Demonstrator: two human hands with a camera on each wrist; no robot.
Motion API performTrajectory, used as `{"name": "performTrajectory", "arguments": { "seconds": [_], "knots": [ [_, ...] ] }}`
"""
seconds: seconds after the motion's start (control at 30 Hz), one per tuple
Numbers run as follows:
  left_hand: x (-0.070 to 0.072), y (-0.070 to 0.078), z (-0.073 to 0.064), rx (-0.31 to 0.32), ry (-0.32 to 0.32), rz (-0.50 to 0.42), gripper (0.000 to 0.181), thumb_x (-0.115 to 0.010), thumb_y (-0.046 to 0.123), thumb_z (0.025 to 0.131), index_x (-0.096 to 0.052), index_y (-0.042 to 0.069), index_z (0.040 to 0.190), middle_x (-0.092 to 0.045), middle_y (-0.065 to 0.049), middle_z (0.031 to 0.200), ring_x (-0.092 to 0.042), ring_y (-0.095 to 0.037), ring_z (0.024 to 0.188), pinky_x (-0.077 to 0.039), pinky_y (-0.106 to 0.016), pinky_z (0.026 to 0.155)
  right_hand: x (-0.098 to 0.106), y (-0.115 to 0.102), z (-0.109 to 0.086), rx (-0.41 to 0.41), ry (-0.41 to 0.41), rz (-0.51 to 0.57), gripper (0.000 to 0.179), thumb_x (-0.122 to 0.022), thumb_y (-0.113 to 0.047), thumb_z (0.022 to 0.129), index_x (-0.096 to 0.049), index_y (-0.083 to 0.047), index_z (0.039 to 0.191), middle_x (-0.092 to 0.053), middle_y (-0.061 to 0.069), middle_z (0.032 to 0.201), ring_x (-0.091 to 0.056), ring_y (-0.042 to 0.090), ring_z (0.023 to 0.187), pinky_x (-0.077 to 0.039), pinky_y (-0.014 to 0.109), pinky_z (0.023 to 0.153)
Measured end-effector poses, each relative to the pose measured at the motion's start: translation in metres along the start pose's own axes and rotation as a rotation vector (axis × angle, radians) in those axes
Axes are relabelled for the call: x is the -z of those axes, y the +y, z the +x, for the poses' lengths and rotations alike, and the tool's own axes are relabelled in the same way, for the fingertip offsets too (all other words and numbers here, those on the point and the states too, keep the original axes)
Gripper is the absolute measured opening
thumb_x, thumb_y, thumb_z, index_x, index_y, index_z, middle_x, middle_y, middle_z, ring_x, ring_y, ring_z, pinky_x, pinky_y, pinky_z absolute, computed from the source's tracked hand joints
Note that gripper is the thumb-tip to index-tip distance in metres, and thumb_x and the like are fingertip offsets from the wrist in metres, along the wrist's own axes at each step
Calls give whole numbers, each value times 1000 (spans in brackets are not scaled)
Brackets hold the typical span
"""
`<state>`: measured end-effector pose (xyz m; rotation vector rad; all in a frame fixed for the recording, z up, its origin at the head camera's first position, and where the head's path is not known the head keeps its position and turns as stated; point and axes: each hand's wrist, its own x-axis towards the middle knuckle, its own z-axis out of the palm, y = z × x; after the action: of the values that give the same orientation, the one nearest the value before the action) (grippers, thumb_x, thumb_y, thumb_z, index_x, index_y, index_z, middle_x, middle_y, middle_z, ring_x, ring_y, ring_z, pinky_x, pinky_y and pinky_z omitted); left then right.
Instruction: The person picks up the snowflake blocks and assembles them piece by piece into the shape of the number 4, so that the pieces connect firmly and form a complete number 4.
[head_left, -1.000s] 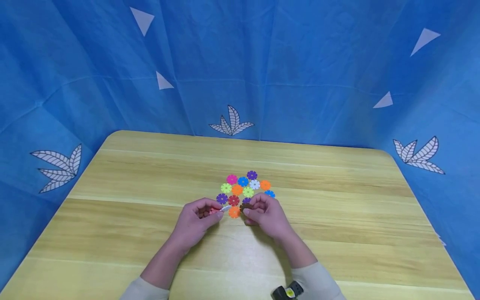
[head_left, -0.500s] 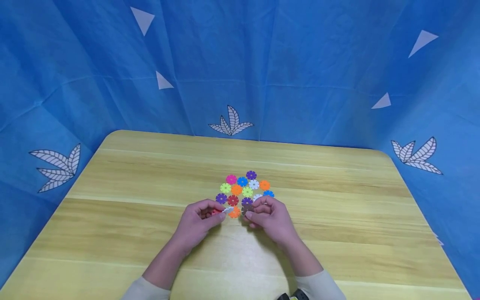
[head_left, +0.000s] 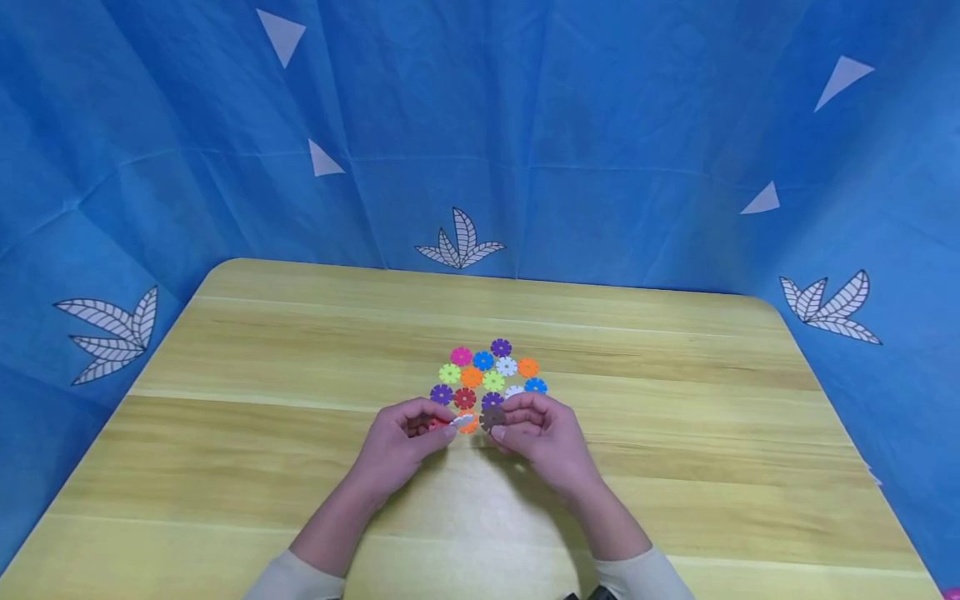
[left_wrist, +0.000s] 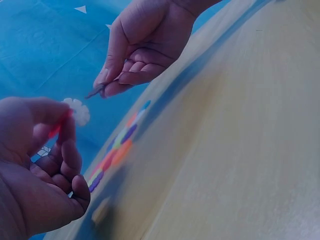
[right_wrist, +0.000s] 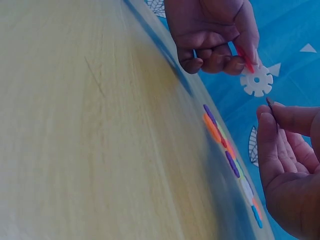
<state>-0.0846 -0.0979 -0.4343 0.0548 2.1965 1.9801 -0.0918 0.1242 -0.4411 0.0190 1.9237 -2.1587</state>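
Observation:
My left hand (head_left: pixel 401 437) pinches a red notched disc (left_wrist: pixel 61 125) between thumb and fingers. A white notched disc (right_wrist: pixel 249 83) is joined to it and sticks out toward the other hand. Across from it, my right hand (head_left: pixel 546 437) pinches a brown notched disc (head_left: pixel 491 417), seen nearly edge-on in both wrist views. A small gap separates the brown disc from the white one. Both hands are raised above the table, just in front of the loose discs. An orange disc (head_left: pixel 469 428) lies below, partly covered by the white piece.
Several loose notched discs lie flat in a cluster, among them a dark red disc (head_left: pixel 464 398), a pink disc (head_left: pixel 461 357) and a blue disc (head_left: pixel 536 386). The wooden table (head_left: pixel 285 358) has a blue curtain (head_left: pixel 600 150) behind it.
My left hand has shifted slightly right, bringing the white disc closer to the brown one. The right hand has moved a little, turning the brown disc more face-on to the head camera.

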Motion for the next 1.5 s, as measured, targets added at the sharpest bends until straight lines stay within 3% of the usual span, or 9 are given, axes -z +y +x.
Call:
{"name": "performTrajectory", "arguments": {
  "seconds": [0.2,0.67,1.0,1.17,1.5],
  "knots": [
    [-1,-1,1,2,-12,7,14,-79,7,85,-75,12,98,-66,-7,91,-55,-24,81,-45,-25,64,0,0,-1,18,-17,-25,33,-73,12,81,-63,9,112,-66,21,100,-69,36,89,-59,38,77],
    [-1,-2,-1,-74,-41,50,12,-77,4,85,-73,9,96,-64,-8,87,-55,-22,78,-47,-26,66,0,0,-3,67,-71,-63,32,-73,8,84,-66,8,116,-68,22,102,-70,31,88,-59,37,78],
    [-8,-5,-1,-160,20,91,13,-76,1,86,-73,13,93,-65,-4,84,-56,-21,74,-48,-26,65,-1,0,-4,59,-90,17,35,-69,9,87,-63,9,122,-69,26,99,-71,36,86,-59,38,76],
    [-10,-6,-2,-173,61,73,13,-77,0,84,-74,11,92,-66,-4,83,-58,-21,75,-51,-26,66,-4,0,-6,56,-78,31,34,-68,10,87,-63,9,121,-69,27,95,-72,28,80,-60,37,74],
    [-12,-4,-3,-178,69,72,10,-78,3,85,-76,12,90,-68,-2,82,-57,-20,73,-49,-24,63,-9,-2,-7,58,-41,83,30,-65,14,87,-64,12,117,-69,27,92,-73,27,76,-60,37,70]
  ]
}}
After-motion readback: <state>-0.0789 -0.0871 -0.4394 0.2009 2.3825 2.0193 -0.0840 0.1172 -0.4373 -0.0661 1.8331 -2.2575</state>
